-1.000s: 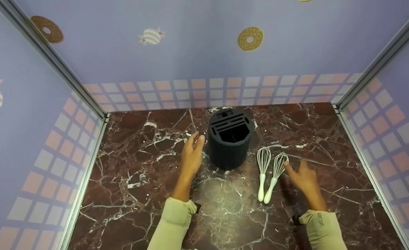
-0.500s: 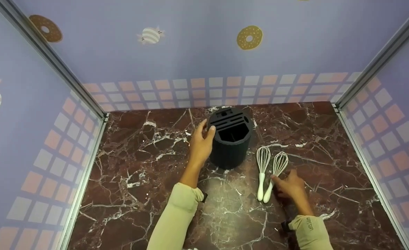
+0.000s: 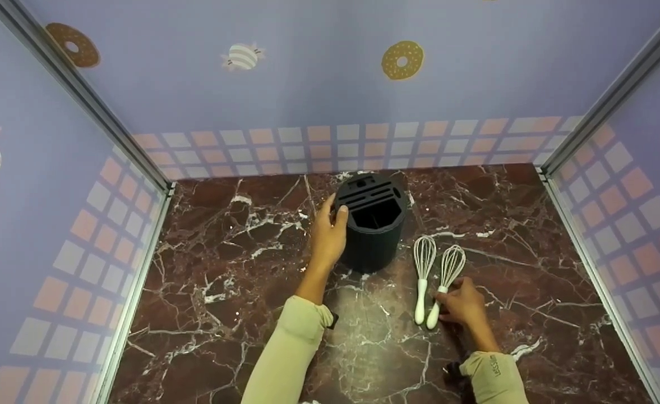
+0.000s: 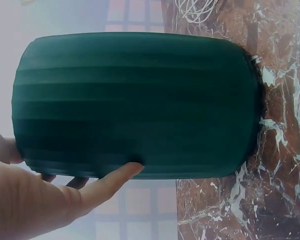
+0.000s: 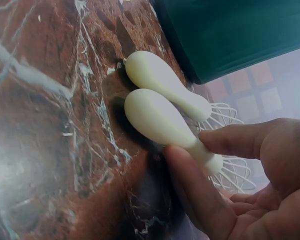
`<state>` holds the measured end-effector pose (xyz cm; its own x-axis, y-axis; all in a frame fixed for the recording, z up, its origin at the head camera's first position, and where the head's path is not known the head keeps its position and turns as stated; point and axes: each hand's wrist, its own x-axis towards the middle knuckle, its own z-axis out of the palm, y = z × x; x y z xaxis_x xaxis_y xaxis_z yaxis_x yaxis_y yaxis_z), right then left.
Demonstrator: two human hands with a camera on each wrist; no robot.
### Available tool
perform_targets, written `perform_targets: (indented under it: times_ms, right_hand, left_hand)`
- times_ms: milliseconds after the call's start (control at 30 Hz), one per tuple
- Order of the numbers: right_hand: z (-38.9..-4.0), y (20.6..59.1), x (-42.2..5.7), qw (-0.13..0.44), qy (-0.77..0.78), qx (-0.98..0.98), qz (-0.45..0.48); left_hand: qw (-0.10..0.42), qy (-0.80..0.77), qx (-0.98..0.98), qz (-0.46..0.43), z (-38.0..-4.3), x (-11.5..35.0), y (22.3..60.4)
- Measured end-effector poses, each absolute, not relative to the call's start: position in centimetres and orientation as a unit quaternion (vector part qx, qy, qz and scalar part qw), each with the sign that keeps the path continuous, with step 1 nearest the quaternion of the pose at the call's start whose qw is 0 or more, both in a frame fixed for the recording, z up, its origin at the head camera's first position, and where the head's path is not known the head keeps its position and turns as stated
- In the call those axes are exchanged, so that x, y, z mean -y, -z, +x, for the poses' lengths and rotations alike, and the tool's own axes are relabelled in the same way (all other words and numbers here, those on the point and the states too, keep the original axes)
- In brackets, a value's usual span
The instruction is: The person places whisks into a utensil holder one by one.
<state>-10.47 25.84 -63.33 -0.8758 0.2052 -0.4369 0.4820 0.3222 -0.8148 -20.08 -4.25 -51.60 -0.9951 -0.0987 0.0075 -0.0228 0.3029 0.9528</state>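
Note:
A dark green, ribbed utensil holder (image 3: 370, 247) with a black slotted top stands upright near the back middle of the marble surface. At its left side my left hand (image 3: 328, 235) holds it, thumb by the rim and fingers reaching behind. The ribbed wall of the holder (image 4: 135, 105) fills most of the left wrist view. To its right lie two whisks with white handles and wire heads. My right hand (image 3: 464, 303) pinches the right whisk (image 5: 157, 117) at the upper handle, between thumb and finger. The left whisk (image 3: 422, 286) lies beside it, untouched.
Dark red marble with white veins (image 3: 223, 314) forms the work surface. A lilac back wall (image 3: 318, 84) and side walls with pastel squares enclose it, with metal strips (image 3: 133, 314) along the edges.
My left hand has moved right, onto the side of the utensil holder. My right hand has shifted from the right whisk's wires down to its handle and now pinches it.

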Motion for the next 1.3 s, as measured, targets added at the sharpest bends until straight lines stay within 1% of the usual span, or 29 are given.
perform_targets:
  times_ms: [133,400,533,867,1133,1300]
  right_hand:
    - [-10.5,63.3,-26.1,0.126,0.53,-0.811,0.212]
    - [-10.7,62.4,-26.8,0.103,0.554,-0.8,0.203]
    - [-11.0,61.5,-26.8,0.098,0.565,-0.796,0.195]
    - [-12.2,58.7,-25.7,0.065,0.568,-0.805,0.16]
    - [-13.6,56.8,-24.7,0.032,0.578,-0.805,0.13]
    - [-14.4,54.9,-23.6,0.014,0.602,-0.792,0.1]
  left_hand:
    - [0.04,0.598,0.8,0.036,-20.1,4.1,51.6]
    - [0.048,0.597,0.8,0.042,-20.2,4.1,51.8]
    - [0.049,0.599,0.798,0.042,-20.2,4.1,51.8]
    - [0.052,0.602,0.797,0.031,-20.2,4.1,51.7]
    - [0.039,0.591,0.805,0.032,-20.1,4.2,51.8]
    - [0.048,0.584,0.81,0.039,-20.2,4.2,51.9]
